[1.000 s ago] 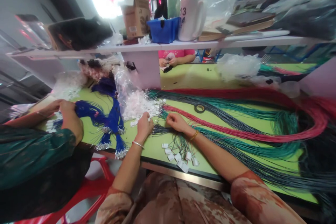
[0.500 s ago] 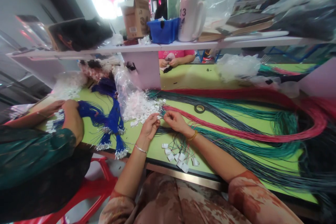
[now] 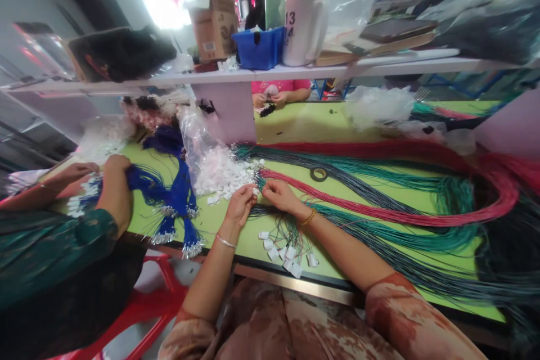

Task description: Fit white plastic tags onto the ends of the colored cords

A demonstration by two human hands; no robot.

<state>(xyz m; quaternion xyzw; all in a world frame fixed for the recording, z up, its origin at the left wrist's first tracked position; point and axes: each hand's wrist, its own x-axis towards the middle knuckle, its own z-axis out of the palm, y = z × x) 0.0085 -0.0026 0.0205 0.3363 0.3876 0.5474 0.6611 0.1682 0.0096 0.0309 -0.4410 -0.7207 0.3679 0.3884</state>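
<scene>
My left hand [image 3: 241,204] is pinched around a small white connector [image 3: 255,191] at its fingertips. Close beside it, the fingers of my right hand [image 3: 278,195] are pressed together on what looks like a thin wire, mostly hidden by them. Just behind both hands lie the tips of a red wire bundle [image 3: 337,202] and green wires [image 3: 405,234]. A heap of loose white connectors [image 3: 225,174] spills from a clear plastic bag [image 3: 198,132] beyond my left hand. In front of my right wrist lie several wires with white connectors [image 3: 289,253] on their ends.
Blue wire bundles [image 3: 181,191] lie to the left, near a co-worker's arm [image 3: 116,185]. A roll of dark tape [image 3: 318,174] rests among the wires. Above the table runs a shelf [image 3: 270,74] with a blue bin [image 3: 258,48] and a white mug [image 3: 304,28]. Another person's hands [image 3: 270,100] work opposite.
My hands stay almost in place, with the fingertips still close together at the connector. The whole view has shifted slightly left. The co-worker's left-side hands have moved a little apart.
</scene>
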